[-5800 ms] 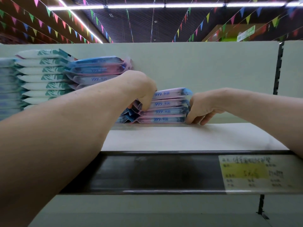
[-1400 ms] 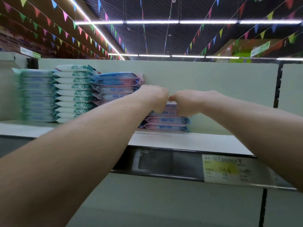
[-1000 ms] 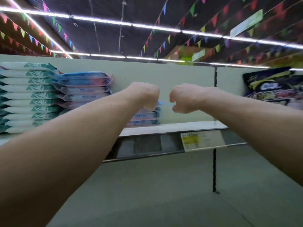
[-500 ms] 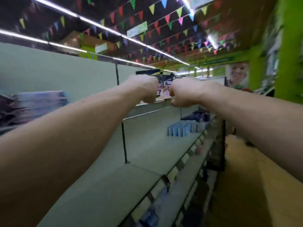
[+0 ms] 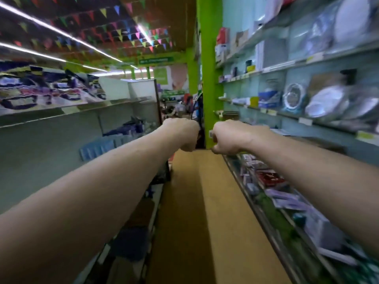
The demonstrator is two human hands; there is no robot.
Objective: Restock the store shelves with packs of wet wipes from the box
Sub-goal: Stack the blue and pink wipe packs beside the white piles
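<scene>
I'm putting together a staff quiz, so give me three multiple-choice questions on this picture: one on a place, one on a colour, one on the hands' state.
1. Where does the pillar stand?
A. beside the right-hand shelves
B. among the left-hand shelves
C. flat on the floor

2. What colour is it?
A. red
B. green
C. white

3. How are the left hand and right hand?
A. gripping a pack
B. spread flat
C. curled, holding nothing

Answers: 1 A, it rises against those shelves' end; 2 B, bright green throughout; 3 C, both fists are empty.
</scene>
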